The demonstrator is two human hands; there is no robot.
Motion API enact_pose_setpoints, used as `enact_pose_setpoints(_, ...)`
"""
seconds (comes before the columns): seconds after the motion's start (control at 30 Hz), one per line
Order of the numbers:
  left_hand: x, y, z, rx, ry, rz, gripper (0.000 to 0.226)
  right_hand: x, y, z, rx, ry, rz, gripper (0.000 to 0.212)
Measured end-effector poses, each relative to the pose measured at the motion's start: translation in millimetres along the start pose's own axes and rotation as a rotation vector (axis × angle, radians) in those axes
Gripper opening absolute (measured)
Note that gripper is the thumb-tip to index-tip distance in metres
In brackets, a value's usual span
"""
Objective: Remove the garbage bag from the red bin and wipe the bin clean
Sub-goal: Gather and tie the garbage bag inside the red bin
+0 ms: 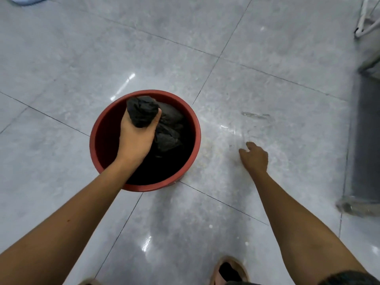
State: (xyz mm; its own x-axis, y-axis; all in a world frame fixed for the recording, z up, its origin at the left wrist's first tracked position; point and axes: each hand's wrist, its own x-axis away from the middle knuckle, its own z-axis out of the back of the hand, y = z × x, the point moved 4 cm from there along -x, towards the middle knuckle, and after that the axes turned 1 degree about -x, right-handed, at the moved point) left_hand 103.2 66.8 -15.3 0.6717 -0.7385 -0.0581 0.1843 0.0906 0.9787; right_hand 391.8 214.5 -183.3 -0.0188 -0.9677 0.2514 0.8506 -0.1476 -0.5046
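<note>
The left hand (136,134) is over the red bin (102,128), fingers clenched round the gathered neck of the black garbage bag (164,128), whose body hangs inside the bin, so the lift is straight up. The right hand (255,158) hovers loosely curled and empty, well right of the bin.

Red bin (102,132) mouth mostly blocked: left hand (135,136) fisted round the gathered neck of the black garbage bag (168,128), bag filling the right and far side, only a narrow open strip along the bin's left inner wall. Grey tile floor (257,89) bare all round the bin, esp. left and far side; right hand (255,157) hangs loose over it, apart from the rim. Far right edge taken by a grey upright panel (364,140), too blurred to name; sandalled foot (230,270) near side.
</note>
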Motion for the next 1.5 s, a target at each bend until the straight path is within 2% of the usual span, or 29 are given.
enact_pose_setpoints(0.07,3,4,-1,0.058,-0.098,0.008,0.023,2,-21,25,-0.214,0.191,-0.015,0.025)
enact_pose_setpoints(0.13,6,6,0,0.068,-0.142,0.047,0.027,1,-56,51,-0.477,0.29,-0.054,0.021)
enact_pose_setpoints(0.2,10,6,3,0.043,-0.149,0.09,0.025,4,-101,78,-0.789,0.294,-0.045,0.017)
enact_pose_setpoints(0.27,16,8,6,-0.045,-0.151,0.065,0.014,15,-155,101,-0.956,0.184,0.064,0.02)
enact_pose_setpoints(0.37,25,16,13,-0.181,-0.129,-0.017,0.019,52,-242,123,-0.903,-0.132,0.443,0.023)
enact_pose_setpoints(0.43,32,21,17,-0.292,-0.098,-0.07,0.023,84,-278,122,-0.831,-0.376,0.617,0.024)
enact_pose_setpoints(0.5,39,20,21,-0.416,-0.069,-0.105,0.036,113,-285,107,-0.665,-0.569,0.668,0.027)
enact_pose_setpoints(0.57,46,19,24,-0.499,-0.025,-0.089,0.043,127,-268,92,-0.473,-0.657,0.645,0.029)
enact_pose_setpoints(0.63,53,24,29,-0.593,0.023,-0.159,0.038,132,-242,86,-0.374,-0.686,0.572,0.031)
enact_pose_setpoints(0.73,62,33,31,-0.875,0.026,-0.431,0.033,127,-208,88,-0.25,-0.617,0.46,0.04)
enact_pose_setpoints(0.83,61,37,27,-1.032,-0.114,-0.546,0.033,125,-197,93,-0.096,-0.603,0.484,0.04)
enact_pose_setpoints(1.07,42,41,14,-1.248,-0.545,-0.706,0.053,124,-222,104,0.064,-0.56,0.628,0.042)
enact_pose_setpoints(1.13,38,43,12,-1.279,-0.587,-0.764,0.059,124,-228,105,0.066,-0.568,0.64,0.042)
enact_pose_setpoints(1.2,38,44,12,-1.254,-0.525,-0.764,0.055,122,-233,106,0.036,-0.533,0.588,0.04)
enact_pose_setpoints(1.27,38,42,16,-1.162,-0.43,-0.692,0.049,117,-236,106,-0.022,-0.502,0.46,0.036)
enact_pose_setpoints(1.33,38,38,21,-1.018,-0.342,-0.591,0.045,117,-237,104,-0.177,-0.563,0.311,0.03)
enact_pose_setpoints(1.43,37,32,24,-0.826,-0.302,-0.459,0.039,122,-255,111,-0.719,-0.563,0.207,0.021)
enact_pose_setpoints(1.5,38,29,25,-0.699,-0.249,-0.366,0.032,126,-274,123,-1.013,-0.56,0.217,0.009)
